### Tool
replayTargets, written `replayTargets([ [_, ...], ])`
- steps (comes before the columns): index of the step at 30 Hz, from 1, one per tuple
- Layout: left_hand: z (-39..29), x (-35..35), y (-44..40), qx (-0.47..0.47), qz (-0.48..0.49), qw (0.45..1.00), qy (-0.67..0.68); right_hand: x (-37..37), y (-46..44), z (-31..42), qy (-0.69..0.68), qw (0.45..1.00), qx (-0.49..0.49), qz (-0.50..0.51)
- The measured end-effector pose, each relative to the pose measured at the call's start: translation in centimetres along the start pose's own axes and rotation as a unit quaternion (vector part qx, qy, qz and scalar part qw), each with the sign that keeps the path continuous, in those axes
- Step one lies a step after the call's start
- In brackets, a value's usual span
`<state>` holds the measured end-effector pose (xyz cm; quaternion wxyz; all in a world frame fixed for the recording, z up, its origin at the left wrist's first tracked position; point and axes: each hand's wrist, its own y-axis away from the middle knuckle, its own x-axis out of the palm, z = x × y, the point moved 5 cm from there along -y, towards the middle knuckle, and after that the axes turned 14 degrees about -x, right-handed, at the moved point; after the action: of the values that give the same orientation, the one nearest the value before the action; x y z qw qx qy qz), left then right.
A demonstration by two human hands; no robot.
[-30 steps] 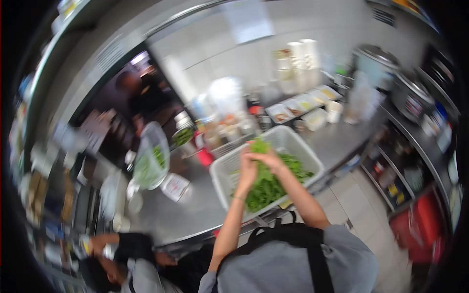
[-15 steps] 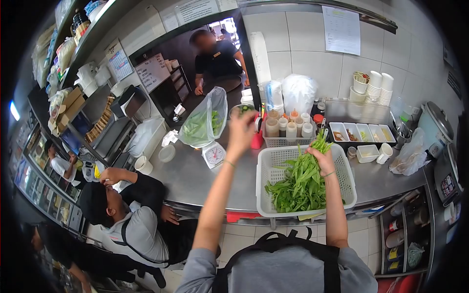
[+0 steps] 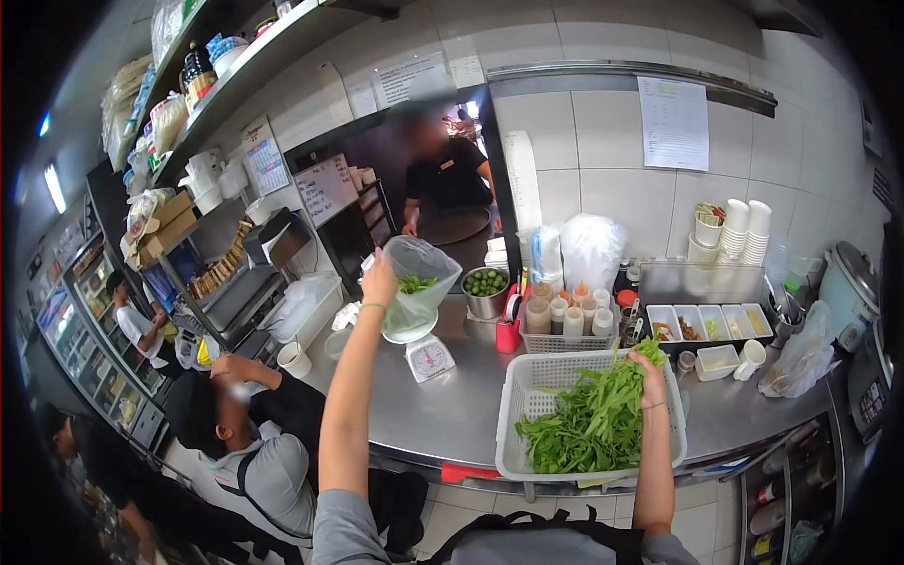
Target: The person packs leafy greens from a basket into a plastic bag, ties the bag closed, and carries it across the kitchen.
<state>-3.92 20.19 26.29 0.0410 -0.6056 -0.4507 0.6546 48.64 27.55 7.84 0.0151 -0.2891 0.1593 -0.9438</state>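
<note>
My left hand [image 3: 379, 280] is closed at the left edge of a clear plastic bag [image 3: 428, 264] with some leafy greens inside. The bag rests on a white dial scale [image 3: 430, 359]. Over at the right, my right hand [image 3: 650, 381] grips a bunch of leafy greens [image 3: 648, 352] by the upper end. Below that hand, a heap of the same greens [image 3: 584, 424] fills much of a white perforated basket [image 3: 511, 443] on the steel counter.
Behind the basket stand a crate of sauce bottles [image 3: 568, 341] and a metal pot of small green fruits [image 3: 486, 287]. Condiment trays [image 3: 711, 325] and a mug [image 3: 750, 359] are at the right. One person [image 3: 254, 452] sits at the left; another [image 3: 452, 179] stands beyond the hatch.
My left hand has moved left, from over the middle of the counter to the bag's edge. My right hand stays on the greens at the basket. The view has tilted upward.
</note>
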Motion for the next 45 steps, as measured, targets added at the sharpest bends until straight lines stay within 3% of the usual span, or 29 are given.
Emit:
replayTargets([
  [1, 0.8, -0.3, -1.2, 0.024, -0.026, 0.999, 0.019, -0.3, -0.2, -0.4, -0.023, 0.999, 0.024, 0.001],
  [3, 1.3, -3.6, -3.0, -0.042, 0.022, 0.992, 0.120, -0.2, -0.4, -0.5, -0.069, 0.995, 0.070, 0.004],
  [4, -0.1, -7.9, -2.0, -0.045, -0.013, 0.982, 0.183, 0.5, -0.1, 0.3, -0.063, 0.992, 0.109, 0.004],
  [5, 1.6, -7.0, -3.9, -0.032, -0.057, 0.977, 0.203, 0.9, -0.3, 0.5, -0.073, 0.990, 0.116, 0.022],
  [7, -0.4, -11.9, -2.9, -0.139, 0.112, 0.889, 0.422, 1.4, -0.6, 0.7, -0.092, 0.986, 0.130, 0.058],
  [10, -2.0, -14.1, -1.4, -0.150, 0.242, 0.810, 0.513, 1.8, -0.5, -0.3, -0.082, 0.983, 0.150, 0.061],
  [15, -1.8, -7.8, 3.3, -0.170, 0.393, 0.739, 0.520, -0.6, -0.9, -6.4, -0.084, 0.979, 0.177, 0.063],
  [17, -1.4, -5.6, 6.0, -0.181, 0.380, 0.723, 0.548, -1.2, -1.1, -8.4, -0.116, 0.971, 0.203, 0.057],
  [19, -0.7, -4.0, 8.3, -0.181, 0.366, 0.745, 0.528, -1.4, -1.6, -8.8, -0.134, 0.966, 0.215, 0.056],
  [24, -1.9, 0.2, 18.8, -0.031, 0.276, 0.863, 0.422, -0.5, -1.6, -8.4, -0.148, 0.963, 0.219, 0.060],
  [26, -2.6, 1.9, 22.7, 0.007, 0.249, 0.887, 0.389, 1.7, -0.7, -7.6, -0.145, 0.957, 0.245, 0.056],
  [32, -4.3, 0.8, 26.8, -0.018, 0.282, 0.859, 0.426, 9.8, 0.9, -8.8, -0.118, 0.929, 0.257, 0.240],
  [34, -4.7, 0.4, 27.0, -0.016, 0.298, 0.845, 0.444, 13.3, 1.8, -9.3, -0.129, 0.920, 0.276, 0.247],
  [42, -5.0, 1.7, 27.3, -0.016, 0.168, 0.903, 0.395, 22.8, 1.6, -11.9, -0.281, 0.906, 0.261, 0.181],
  [43, -4.4, 2.7, 27.3, -0.048, 0.204, 0.884, 0.417, 23.2, 1.5, -11.7, -0.303, 0.900, 0.262, 0.169],
  [45, -4.7, 1.3, 26.1, -0.109, 0.266, 0.840, 0.459, 23.6, 1.1, -9.9, -0.260, 0.952, 0.137, 0.086],
])
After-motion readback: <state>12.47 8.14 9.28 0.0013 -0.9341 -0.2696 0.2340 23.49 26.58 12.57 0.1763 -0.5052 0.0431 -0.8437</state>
